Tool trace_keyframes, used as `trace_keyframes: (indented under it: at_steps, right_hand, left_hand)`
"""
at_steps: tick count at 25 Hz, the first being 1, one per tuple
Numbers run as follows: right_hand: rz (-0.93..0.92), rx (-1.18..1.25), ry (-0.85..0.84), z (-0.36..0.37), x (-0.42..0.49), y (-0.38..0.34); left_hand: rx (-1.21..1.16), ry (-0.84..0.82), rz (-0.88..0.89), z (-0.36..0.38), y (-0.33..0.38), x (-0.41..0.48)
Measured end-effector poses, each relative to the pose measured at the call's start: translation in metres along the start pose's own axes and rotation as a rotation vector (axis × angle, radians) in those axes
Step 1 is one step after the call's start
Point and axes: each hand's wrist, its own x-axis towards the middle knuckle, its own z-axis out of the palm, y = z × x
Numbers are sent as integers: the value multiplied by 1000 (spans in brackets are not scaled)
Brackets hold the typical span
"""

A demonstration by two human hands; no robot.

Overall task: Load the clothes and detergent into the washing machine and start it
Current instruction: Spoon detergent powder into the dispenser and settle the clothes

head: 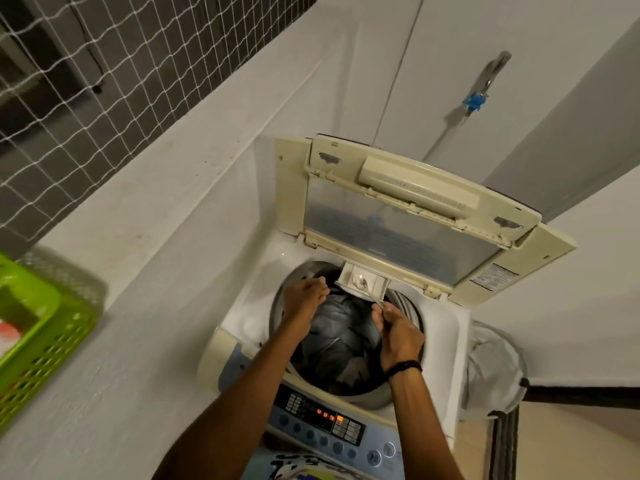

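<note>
the right hand (398,336) pinched a spoon (369,292) whose bowl was in the detergent drawer (362,279); the left hand (306,296), fingers curled, perhaps steadied the drawer above dark clothes (341,344).

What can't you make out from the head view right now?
- Detergent drawer contents: too small, glare.
- Spoon load: unreadable; handle runs into right hand.
- Left hand fingertips: curled over the drum rim.
- Control panel digits: blurred.
- Green basket contents: cut off by left edge.
</note>
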Motion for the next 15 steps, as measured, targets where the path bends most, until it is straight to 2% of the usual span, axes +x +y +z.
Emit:
trace_keyframes:
  at_steps: [4, 9, 15]
  right_hand:
    - [22, 8, -138, 29, -38, 5]
    - [30, -45, -402, 80, -103, 16]
    - [-21, -365, -775, 149, -221, 24]
  left_hand:
    - [-38, 52, 152, -51, 36, -60]
    - [-171, 129, 413, -120, 84, -140]
    - [-172, 313, 746, -203, 110, -231]
